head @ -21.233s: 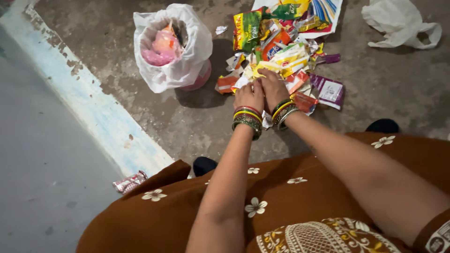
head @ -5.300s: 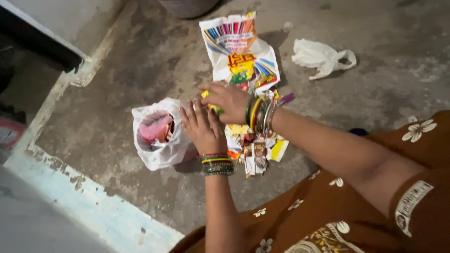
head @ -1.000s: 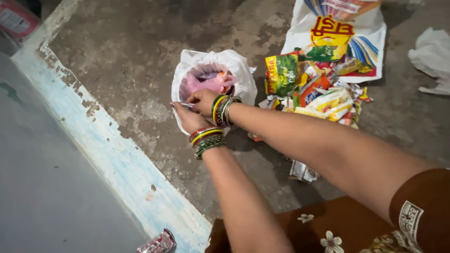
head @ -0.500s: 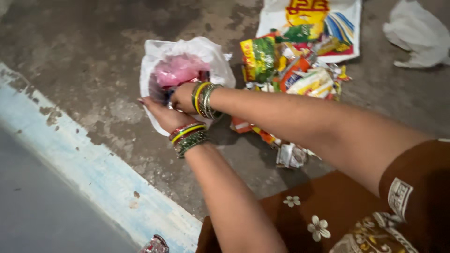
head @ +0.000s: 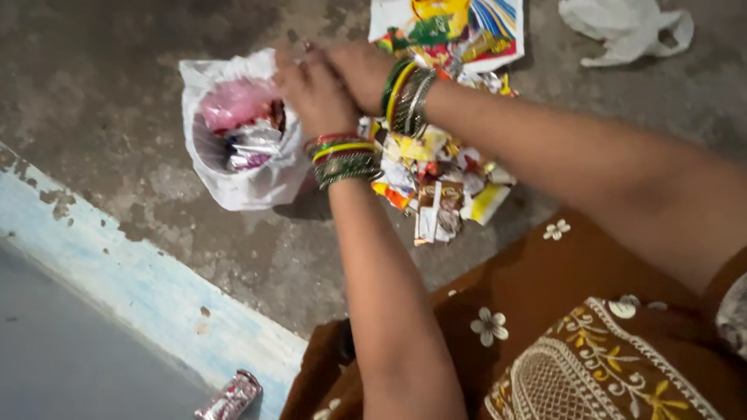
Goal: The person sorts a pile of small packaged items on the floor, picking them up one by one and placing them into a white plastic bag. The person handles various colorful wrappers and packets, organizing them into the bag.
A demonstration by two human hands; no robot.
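My left hand (head: 315,89) and my right hand (head: 359,68) lie side by side, backs up, on the far end of a pile of crumpled snack wrappers (head: 440,183) on the concrete floor. Both wrists wear stacked bangles. The fingers curl down over the wrappers, and what is under the palms is hidden. Just left of my hands stands an open white plastic bag (head: 257,183) that holds a pink bag (head: 233,105) and some shiny wrappers.
A flat colourful printed bag (head: 486,27) lies beyond the pile. A crumpled white plastic bag (head: 626,23) sits at the top right. A chipped pale-blue ledge (head: 132,284) runs along the left, with one stray wrapper (head: 229,397) by it. My brown flowered dress (head: 560,334) fills the lower right.
Both hands have left the mouth of the white bag and moved right onto the wrapper pile. The view has shifted, so the bag now sits further left.
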